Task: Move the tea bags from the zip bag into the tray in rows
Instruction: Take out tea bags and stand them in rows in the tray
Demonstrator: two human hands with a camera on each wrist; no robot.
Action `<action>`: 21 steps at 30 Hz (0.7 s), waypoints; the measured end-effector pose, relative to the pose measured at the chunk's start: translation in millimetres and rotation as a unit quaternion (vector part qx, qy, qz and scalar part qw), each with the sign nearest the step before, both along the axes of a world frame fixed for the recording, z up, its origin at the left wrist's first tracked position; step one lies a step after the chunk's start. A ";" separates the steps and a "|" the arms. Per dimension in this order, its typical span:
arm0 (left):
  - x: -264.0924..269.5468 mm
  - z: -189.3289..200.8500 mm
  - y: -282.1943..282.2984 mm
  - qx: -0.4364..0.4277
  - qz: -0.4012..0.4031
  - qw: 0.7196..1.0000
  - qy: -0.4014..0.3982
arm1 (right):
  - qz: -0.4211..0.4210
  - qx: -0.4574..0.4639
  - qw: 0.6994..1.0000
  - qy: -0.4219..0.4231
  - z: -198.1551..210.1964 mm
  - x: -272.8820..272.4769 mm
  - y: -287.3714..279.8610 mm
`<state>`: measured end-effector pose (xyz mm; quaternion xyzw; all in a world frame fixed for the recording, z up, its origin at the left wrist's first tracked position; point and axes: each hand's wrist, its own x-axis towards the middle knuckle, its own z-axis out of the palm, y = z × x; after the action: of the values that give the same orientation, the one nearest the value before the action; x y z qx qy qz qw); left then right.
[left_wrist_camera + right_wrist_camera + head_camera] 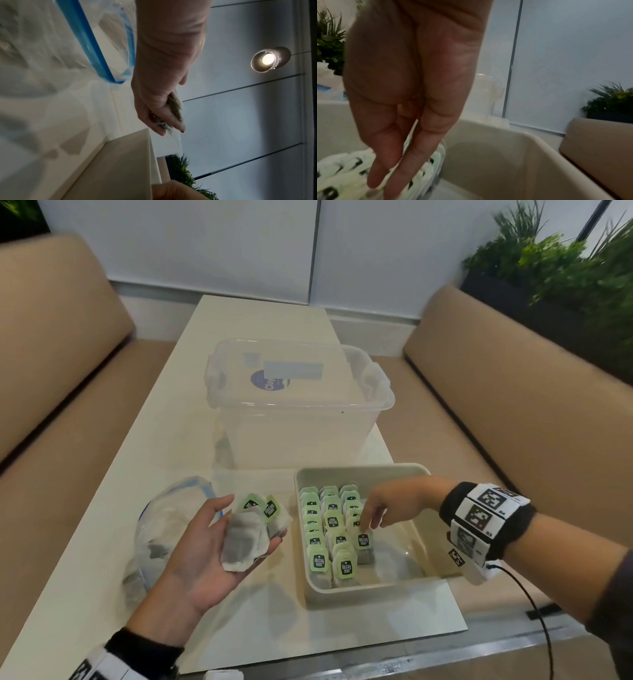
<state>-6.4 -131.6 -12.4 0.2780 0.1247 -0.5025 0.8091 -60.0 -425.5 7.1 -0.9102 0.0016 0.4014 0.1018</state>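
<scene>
Head view: we see the tray (423,537) at the right on the table (113,474), with three rows of tea bags (329,525) standing in it, their green tags up; the rows run away from us.
Right hand (394,503): our fingers point down at the front tea bag (363,544) of the right row. They touch its tag or are just above it; we cannot tell if they pinch it.
Left hand (205,549): palm up, fingers relaxed and apart, it carries a small pile of bags (248,534) just left of the tray.
Zip bag (161,529): it lies behind and under our left hand, mouth open, with a few bags inside.
Key relation: the free place of the right row is nearer to us than the front bag, and the right hand is the closer one. The next bag lies to its left, in our palm.
Clear box (294,405): it stands behind the tray.
</scene>
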 end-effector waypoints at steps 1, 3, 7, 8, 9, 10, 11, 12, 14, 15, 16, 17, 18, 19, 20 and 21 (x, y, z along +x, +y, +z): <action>1.0 -1.0 -0.4 -0.010 -0.001 1.000 0.009 | -0.001 -0.006 1.000 -0.011 5.1 0.3 1.1; 1.4 0.0 -3.7 -0.035 -0.001 0.999 0.019 | -0.005 0.006 0.997 -0.081 19.6 2.5 10.2; -0.3 6.8 -16.5 -0.016 -0.005 1.000 0.010 | 0.005 0.158 0.933 -0.324 54.6 7.0 60.5; -0.5 5.9 -19.5 -0.011 -0.007 1.000 0.005 | 0.034 0.186 0.916 -0.354 61.6 7.1 75.9; -1.2 5.6 -22.3 -0.010 -0.006 1.000 -0.001 | 0.068 0.196 0.905 -0.372 65.8 6.7 89.9; -2.7 7.8 -24.6 -0.009 -0.005 1.000 -0.009 | 0.099 0.192 0.898 -0.383 68.1 5.7 103.0; -3.8 9.0 -26.0 -0.003 -0.002 1.000 -0.019 | 0.125 0.174 0.897 -0.387 67.6 4.5 114.0; -5.0 10.2 -27.1 0.008 0.001 1.000 -0.030 | 0.152 0.145 0.897 -0.389 65.7 3.5 123.1; -5.7 10.2 -28.5 0.044 0.005 0.997 -0.062 | 0.209 0.061 0.889 -0.402 60.3 2.8 136.3; -6.1 10.4 -28.5 0.054 0.006 0.996 -0.073 | 0.230 0.028 0.881 -0.412 57.6 2.7 140.5; -6.6 11.4 -28.3 0.058 0.008 0.995 -0.079 | 0.240 0.012 0.877 -0.417 56.2 2.2 143.1; -6.6 11.5 -27.6 0.060 0.014 0.995 -0.080 | 0.242 0.005 0.877 -0.416 55.5 1.6 144.4; -6.6 11.8 -26.7 0.061 0.017 0.995 -0.077 | 0.242 0.005 0.878 -0.413 55.4 0.8 145.1; -6.1 11.4 -26.2 0.058 0.022 0.995 -0.072 | 0.241 0.007 0.880 -0.408 55.2 -0.1 145.8; -6.1 12.2 -25.4 0.054 0.028 0.996 -0.068 | 0.241 0.009 0.883 -0.404 54.9 -1.2 147.0; -6.5 13.6 -24.8 0.050 0.033 0.996 -0.066 | 0.241 0.009 0.883 -0.402 54.5 -2.3 148.3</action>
<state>-12.9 -156.3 1.2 0.3467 0.1051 -0.4495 0.8165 -62.3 -277.2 61.6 -0.9648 -0.2626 0.0127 0.0019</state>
